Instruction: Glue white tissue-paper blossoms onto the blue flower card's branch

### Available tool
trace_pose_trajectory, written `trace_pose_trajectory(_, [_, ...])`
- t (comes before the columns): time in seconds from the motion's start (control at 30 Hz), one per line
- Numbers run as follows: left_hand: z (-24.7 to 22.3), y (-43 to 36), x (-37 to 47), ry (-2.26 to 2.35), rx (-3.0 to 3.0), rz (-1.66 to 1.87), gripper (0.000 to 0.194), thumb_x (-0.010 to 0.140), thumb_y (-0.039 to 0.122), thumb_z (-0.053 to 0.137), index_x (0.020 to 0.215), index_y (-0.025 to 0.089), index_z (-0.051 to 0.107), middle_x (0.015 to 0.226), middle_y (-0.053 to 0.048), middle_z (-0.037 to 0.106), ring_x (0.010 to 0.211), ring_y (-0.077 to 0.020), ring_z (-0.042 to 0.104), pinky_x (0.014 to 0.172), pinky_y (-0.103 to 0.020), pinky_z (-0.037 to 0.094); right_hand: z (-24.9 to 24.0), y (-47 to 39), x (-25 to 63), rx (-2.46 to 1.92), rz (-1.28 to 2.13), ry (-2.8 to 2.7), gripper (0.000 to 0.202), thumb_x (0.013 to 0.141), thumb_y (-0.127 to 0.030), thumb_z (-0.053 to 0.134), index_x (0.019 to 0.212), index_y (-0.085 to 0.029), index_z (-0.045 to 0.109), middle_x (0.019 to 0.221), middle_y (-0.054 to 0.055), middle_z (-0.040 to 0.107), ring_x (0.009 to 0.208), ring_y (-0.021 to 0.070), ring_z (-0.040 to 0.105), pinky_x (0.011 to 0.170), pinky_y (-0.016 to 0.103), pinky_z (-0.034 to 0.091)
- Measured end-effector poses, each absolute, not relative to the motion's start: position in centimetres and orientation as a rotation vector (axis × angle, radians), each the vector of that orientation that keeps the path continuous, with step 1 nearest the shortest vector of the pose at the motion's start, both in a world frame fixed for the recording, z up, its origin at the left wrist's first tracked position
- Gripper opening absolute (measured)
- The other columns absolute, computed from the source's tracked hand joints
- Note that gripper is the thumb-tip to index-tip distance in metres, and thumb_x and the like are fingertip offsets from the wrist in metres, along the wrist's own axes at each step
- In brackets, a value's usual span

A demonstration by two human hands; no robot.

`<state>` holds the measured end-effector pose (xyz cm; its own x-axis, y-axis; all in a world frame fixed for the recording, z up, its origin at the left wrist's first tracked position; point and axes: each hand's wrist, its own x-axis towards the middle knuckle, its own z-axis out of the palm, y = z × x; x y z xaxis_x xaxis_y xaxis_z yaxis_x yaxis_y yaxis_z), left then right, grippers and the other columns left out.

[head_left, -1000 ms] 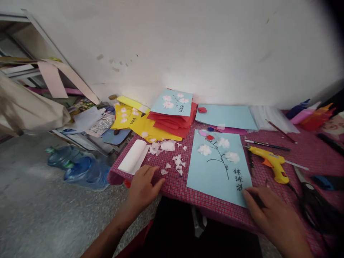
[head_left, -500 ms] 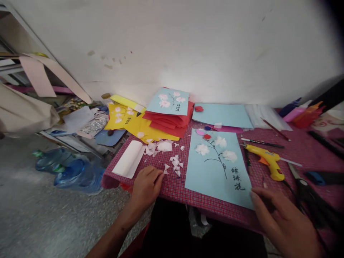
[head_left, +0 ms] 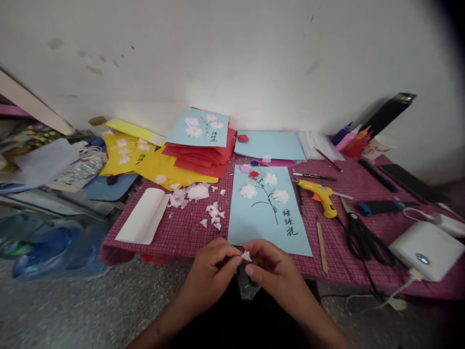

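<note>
Pinching 1 tiny white paper bit (head_left: 246, 256) in left grip (head_left: 215, 267), with right grip (head_left: 275, 267) open beside it. Got 3 fluffy flowers (head_left: 270, 179) on blue card (head_left: 249, 223), with 1 low twig (head_left: 259, 202) bare.

The light-blue card (head_left: 250, 223) is smooth, matt paper, with raised, ruffled flowers (head_left: 281, 196) of thin white paper on it. Beneath it, the tablecloth (head_left: 194, 242) is matt checked cloth. At the card's near edge, the small scrap (head_left: 246, 255) is thin, creased white paper. Left of the card are torn, matt tissue pieces (head_left: 198, 191) and a smooth white folded sheet (head_left: 140, 218). To its right, the glue gun (head_left: 319, 192) is smooth yellow plastic with a slight sheen, the flat stick (head_left: 321, 247) is bare, matt wood, and the scissors (head_left: 358, 228) pair metal blades with dark plastic handles. Behind it, the clear sleeves (head_left: 317, 145) look like soft, shiny plastic.
</note>
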<state>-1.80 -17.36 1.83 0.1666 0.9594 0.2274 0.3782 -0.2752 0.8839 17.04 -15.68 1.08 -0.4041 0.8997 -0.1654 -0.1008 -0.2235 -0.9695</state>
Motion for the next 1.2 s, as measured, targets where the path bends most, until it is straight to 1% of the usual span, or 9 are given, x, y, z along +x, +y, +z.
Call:
trace_pose_trajectory(0.13, [1.7, -17.3, -1.7, 1.255, 1.825, 1.046, 0.017, 0.097, 0.022, 0.060, 0.088, 0.021, 0.073, 0.079, -0.002, 0.068, 0.075, -0.0142, 0.064, 0.069, -0.026, 0.050, 1.1, -15.7, 17.7, -1.117, 1.748, -1.277, 0.036, 0.081, -0.052, 0.080, 0.093, -0.019, 0.070, 0.071, -0.001, 0.061, 0.059, 0.0107, 0.052, 0.056, 0.023, 0.044])
trace_pose_trajectory(0.27, [1.5, -17.2, -1.6, 1.227, 1.895, 0.996, 0.017, 0.099, 0.023, 0.059, 0.087, 0.021, 0.072, 0.078, -0.001, 0.067, 0.075, -0.0140, 0.063, 0.068, -0.026, 0.050, 1.2, -16.1, 17.8, -1.197, 1.684, -1.363, 0.036, 0.084, -0.054, 0.076, 0.087, -0.019, 0.070, 0.064, -0.002, 0.059, 0.056, 0.0112, 0.053, 0.053, 0.023, 0.042])
trace_pose_trajectory(0.33, [1.1, -17.0, -1.6, 1.216, 1.936, 1.030, 0.014, 0.099, 0.021, 0.059, 0.094, 0.021, 0.072, 0.081, -0.001, 0.068, 0.078, -0.0141, 0.064, 0.070, -0.026, 0.051, 1.3, -15.8, 18.1, -1.243, 1.619, -1.429, 0.034, 0.086, -0.053, 0.073, 0.085, -0.019, 0.071, 0.063, -0.002, 0.060, 0.056, 0.0118, 0.054, 0.053, 0.023, 0.043])
trace_pose_trajectory(0.47, [-0.5, -16.3, -1.8, 1.320, 2.161, 1.164, 0.018, 0.098, 0.018, 0.058, 0.112, 0.020, 0.070, 0.100, -0.006, 0.072, 0.093, -0.0184, 0.067, 0.084, -0.033, 0.055, 2.3, -12.4, 19.6, -1.360, 1.269, -1.663, 0.024, 0.090, -0.044, 0.067, 0.084, -0.021, 0.073, 0.075, 0.001, 0.068, 0.069, 0.0161, 0.061, 0.063, 0.027, 0.047])
trace_pose_trajectory(0.63, [-1.9, -15.6, -1.7, 1.352, 2.558, 1.014, 0.018, 0.096, 0.021, 0.062, 0.113, 0.018, 0.069, 0.123, -0.008, 0.072, 0.119, -0.0266, 0.064, 0.107, -0.046, 0.050, 3.6, -5.8, 20.7, -1.437, 0.844, -2.112, 0.013, 0.089, -0.026, 0.060, 0.084, -0.021, 0.071, 0.084, 0.003, 0.071, 0.077, 0.0188, 0.063, 0.071, 0.031, 0.047])
trace_pose_trajectory(0.73, [-2.1, -15.5, -1.5, 1.332, 2.624, 0.930, 0.020, 0.097, 0.025, 0.062, 0.114, 0.018, 0.068, 0.127, -0.007, 0.071, 0.123, -0.0265, 0.063, 0.113, -0.047, 0.046, 3.7, -3.6, 20.1, -1.391, 0.727, -2.331, 0.014, 0.088, -0.021, 0.059, 0.082, -0.020, 0.072, 0.087, 0.005, 0.071, 0.079, 0.0189, 0.063, 0.072, 0.031, 0.046])
trace_pose_trajectory(0.87, [-2.2, -15.5, -1.4, 1.334, 2.623, 0.915, 0.019, 0.099, 0.027, 0.059, 0.113, 0.018, 0.068, 0.123, -0.007, 0.072, 0.120, -0.0254, 0.065, 0.113, -0.047, 0.047, 3.4, -2.7, 19.1, -1.410, 0.796, -2.367, 0.014, 0.087, -0.018, 0.060, 0.081, -0.019, 0.073, 0.081, 0.004, 0.072, 0.075, 0.0178, 0.062, 0.069, 0.029, 0.045])
trace_pose_trajectory(1.0, [-2.5, -15.4, -1.5, 1.329, 2.627, 0.934, 0.019, 0.099, 0.028, 0.059, 0.113, 0.018, 0.068, 0.122, -0.007, 0.072, 0.119, -0.0256, 0.065, 0.113, -0.048, 0.047, 2.5, -2.0, 19.0, -1.486, 1.016, -2.259, 0.014, 0.085, -0.024, 0.062, 0.078, -0.019, 0.074, 0.074, 0.001, 0.071, 0.069, 0.0168, 0.061, 0.064, 0.027, 0.044])
trace_pose_trajectory(1.2, [-2.8, -15.4, -1.5, 1.334, 2.621, 0.949, 0.019, 0.099, 0.029, 0.059, 0.112, 0.019, 0.068, 0.122, -0.007, 0.072, 0.119, -0.0249, 0.065, 0.113, -0.048, 0.047, 1.7, -1.3, 19.4, -1.551, 1.138, -2.140, 0.020, 0.081, -0.033, 0.064, 0.079, -0.018, 0.076, 0.071, 0.000, 0.069, 0.068, 0.0163, 0.058, 0.063, 0.027, 0.042])
